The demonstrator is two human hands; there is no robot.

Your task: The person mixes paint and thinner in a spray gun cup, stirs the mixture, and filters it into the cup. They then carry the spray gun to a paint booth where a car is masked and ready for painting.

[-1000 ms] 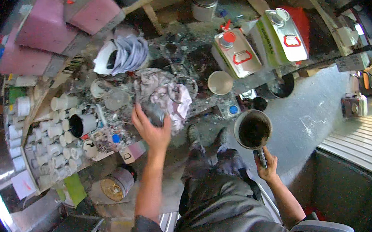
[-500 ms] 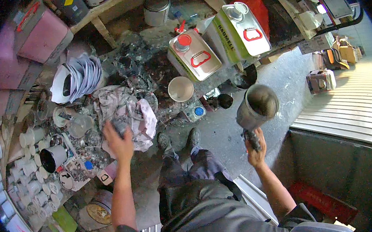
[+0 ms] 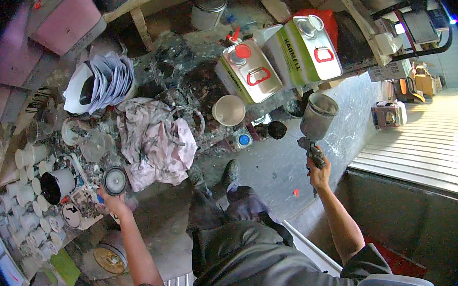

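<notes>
Spray gun [image 3: 312,153] is in the R hand [image 3: 319,175], fingers wrapped round the grip; its grey cup [image 3: 318,122] sits just beyond that hand, open mouth up & tilted, residue on the inside walls. Gun + cup are held out over the grey floor [image 3: 354,133], clear of the table [image 3: 197,88]. L hand [image 3: 115,205], well apart to the left, grips a round grey lid [image 3: 115,181] at its fingertips, near the table's front edge. A bit of blue shows right by the L fingers; can't tell if they touch it. Just right of L hand: crumpled, stained rag [image 3: 157,144]. Left of it: pot w/ a black inside [image 3: 65,182], then a cluster of small white pots [image 3: 26,194]. Beyond L hand: clear plastic cup [image 3: 93,149], & farther out a stack of white paper pieces [image 3: 103,80]. Beyond R hand & to its left: pale round tub [image 3: 229,111], w/ a small blue-capped container [image 3: 238,142] nearer the person. Past the tub, two rect. metal cans w/ red handles stand side by side, the nearer one [image 3: 248,70] & the farther one [image 3: 312,35].
</notes>
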